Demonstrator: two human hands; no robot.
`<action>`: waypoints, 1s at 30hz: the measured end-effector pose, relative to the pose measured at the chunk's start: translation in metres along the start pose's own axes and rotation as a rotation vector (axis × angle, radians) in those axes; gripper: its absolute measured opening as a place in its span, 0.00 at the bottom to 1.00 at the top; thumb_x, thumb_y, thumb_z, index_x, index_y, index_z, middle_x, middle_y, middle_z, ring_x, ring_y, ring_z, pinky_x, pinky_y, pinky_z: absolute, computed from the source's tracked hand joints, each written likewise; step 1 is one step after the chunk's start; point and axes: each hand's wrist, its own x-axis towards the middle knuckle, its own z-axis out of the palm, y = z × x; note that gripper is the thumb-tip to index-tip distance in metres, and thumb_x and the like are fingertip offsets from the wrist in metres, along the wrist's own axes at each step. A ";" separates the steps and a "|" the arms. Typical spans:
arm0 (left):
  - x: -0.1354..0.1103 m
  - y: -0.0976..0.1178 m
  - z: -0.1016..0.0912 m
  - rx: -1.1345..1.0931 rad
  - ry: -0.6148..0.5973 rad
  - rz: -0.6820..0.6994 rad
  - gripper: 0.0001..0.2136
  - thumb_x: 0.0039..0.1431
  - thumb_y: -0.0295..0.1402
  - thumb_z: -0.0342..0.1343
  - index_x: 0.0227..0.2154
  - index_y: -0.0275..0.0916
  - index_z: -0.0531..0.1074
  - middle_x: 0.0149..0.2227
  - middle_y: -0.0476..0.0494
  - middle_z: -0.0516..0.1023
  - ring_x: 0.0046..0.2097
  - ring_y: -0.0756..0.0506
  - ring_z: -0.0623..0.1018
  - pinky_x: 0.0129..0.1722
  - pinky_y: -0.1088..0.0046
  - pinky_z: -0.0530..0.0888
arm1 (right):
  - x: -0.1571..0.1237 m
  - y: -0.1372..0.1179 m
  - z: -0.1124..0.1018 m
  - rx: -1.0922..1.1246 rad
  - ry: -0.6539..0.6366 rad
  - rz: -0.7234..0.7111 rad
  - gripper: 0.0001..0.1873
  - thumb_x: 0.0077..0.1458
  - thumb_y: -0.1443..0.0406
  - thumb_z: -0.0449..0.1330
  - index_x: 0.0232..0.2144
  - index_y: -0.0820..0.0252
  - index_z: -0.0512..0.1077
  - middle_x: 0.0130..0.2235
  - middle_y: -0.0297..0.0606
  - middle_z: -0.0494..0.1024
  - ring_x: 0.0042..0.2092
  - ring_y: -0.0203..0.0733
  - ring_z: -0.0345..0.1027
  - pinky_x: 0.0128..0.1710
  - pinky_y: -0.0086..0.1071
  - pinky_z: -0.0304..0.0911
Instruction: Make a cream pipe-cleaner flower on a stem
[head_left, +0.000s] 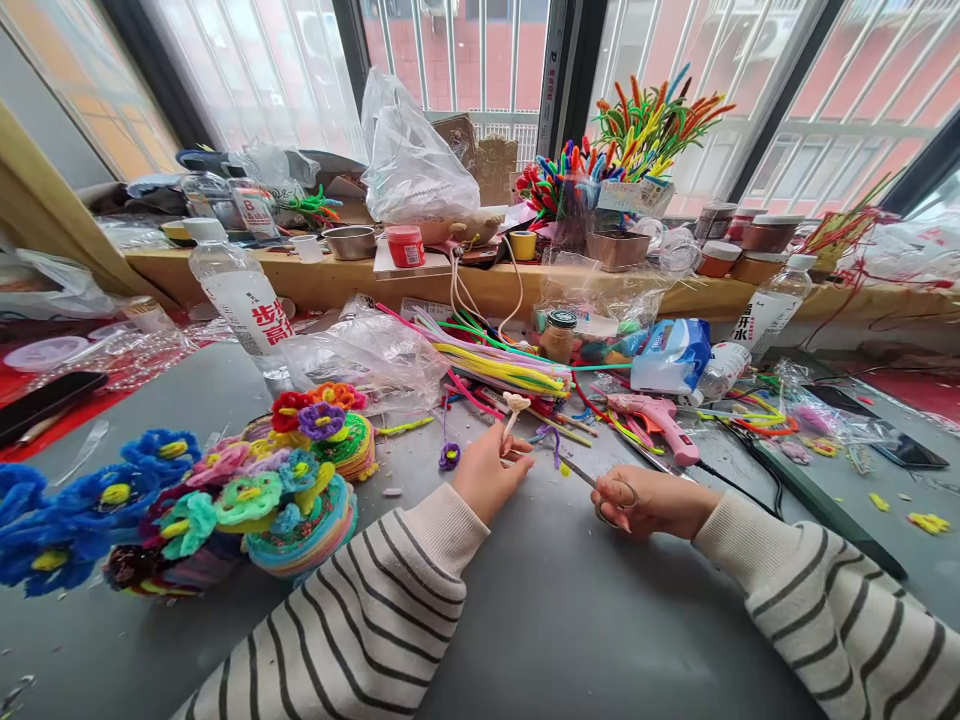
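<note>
Near the middle of the table my left hand (489, 468) pinches a small cream-white fuzzy piece (516, 402), which sticks up above the fingers like a little flower on a pale stem. To its right, my right hand (637, 498) grips a pair of scissors (581, 472), fingers in the handle loops and blades pointing left toward the other hand. A purple pipe cleaner (556, 448) lies just beyond the scissor tip. A small purple pipe-cleaner flower (449, 456) rests left of my left hand.
Pipe-cleaner flowers (247, 500) on colourful round bases stand at the left. Behind the hands are a bundle of pipe cleaners (495, 365), a pink glue gun (660, 420) with a cord, and a glass jar (558, 338). A water bottle (236, 295) stands back left.
</note>
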 end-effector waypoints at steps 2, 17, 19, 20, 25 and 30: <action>0.000 0.001 0.000 -0.041 0.036 0.037 0.12 0.41 0.30 0.51 0.17 0.40 0.49 0.32 0.44 0.73 0.34 0.47 0.72 0.33 0.69 0.66 | 0.005 0.004 0.003 0.076 -0.010 -0.084 0.26 0.39 0.46 0.50 0.13 0.64 0.57 0.12 0.22 0.47 0.13 0.23 0.35 0.11 0.23 0.30; -0.004 0.013 0.005 -0.723 -0.219 -0.213 0.20 0.35 0.27 0.59 0.18 0.38 0.48 0.24 0.49 0.73 0.30 0.47 0.75 0.31 0.71 0.69 | 0.016 0.005 0.015 0.221 -0.105 -0.268 0.25 0.39 0.47 0.52 0.12 0.64 0.57 0.12 0.22 0.48 0.13 0.23 0.34 0.11 0.22 0.29; -0.005 0.014 0.005 -0.722 -0.211 -0.217 0.20 0.35 0.28 0.59 0.18 0.38 0.48 0.23 0.50 0.73 0.30 0.47 0.75 0.29 0.72 0.69 | 0.016 0.005 0.016 0.219 -0.102 -0.278 0.25 0.38 0.47 0.52 0.12 0.64 0.57 0.13 0.23 0.49 0.13 0.23 0.35 0.11 0.22 0.29; -0.004 0.015 0.005 -0.721 -0.207 -0.217 0.20 0.35 0.28 0.59 0.18 0.38 0.48 0.23 0.50 0.73 0.29 0.47 0.75 0.29 0.72 0.69 | 0.015 0.005 0.016 0.219 -0.093 -0.286 0.25 0.38 0.47 0.53 0.11 0.64 0.57 0.13 0.23 0.49 0.13 0.23 0.35 0.11 0.23 0.29; -0.004 0.015 0.005 -0.721 -0.213 -0.212 0.19 0.36 0.27 0.59 0.18 0.38 0.48 0.22 0.50 0.73 0.29 0.47 0.75 0.28 0.73 0.69 | 0.014 0.008 0.017 0.181 -0.075 -0.311 0.26 0.38 0.47 0.53 0.11 0.65 0.58 0.13 0.25 0.53 0.14 0.24 0.38 0.12 0.23 0.30; -0.003 0.015 0.005 -0.703 -0.189 -0.226 0.20 0.35 0.28 0.59 0.17 0.38 0.48 0.21 0.50 0.73 0.28 0.47 0.75 0.28 0.73 0.70 | 0.014 0.014 0.015 0.190 -0.147 -0.358 0.28 0.37 0.43 0.49 0.11 0.64 0.57 0.14 0.25 0.52 0.14 0.24 0.37 0.11 0.22 0.32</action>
